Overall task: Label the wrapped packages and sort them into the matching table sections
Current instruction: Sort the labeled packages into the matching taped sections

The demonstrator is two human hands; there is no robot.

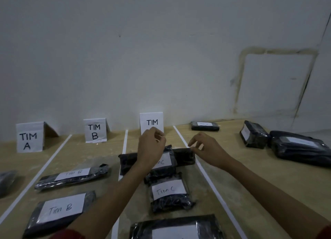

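Two bare hands are reaching over a pale wood-grain worktop [268,181] divided by white tape lines [207,177]. The left hand [151,147] is hanging bent at the wrist, its fingers [158,137] loosely curled and gripping nothing. The right hand [207,150] is hovering palm down, its fingers [192,142] spread open and empty. Directly beneath both sets of fingers, a long black package [184,157] in glossy, crinkled film is lying flat, its long axis running left to right across the TIM C section. A shorter wrapped package [164,164] with a rectangular white paper label is lying across it, nearer the wrist. Beyond the left fingers a folded paper sign [151,121] is standing upright.
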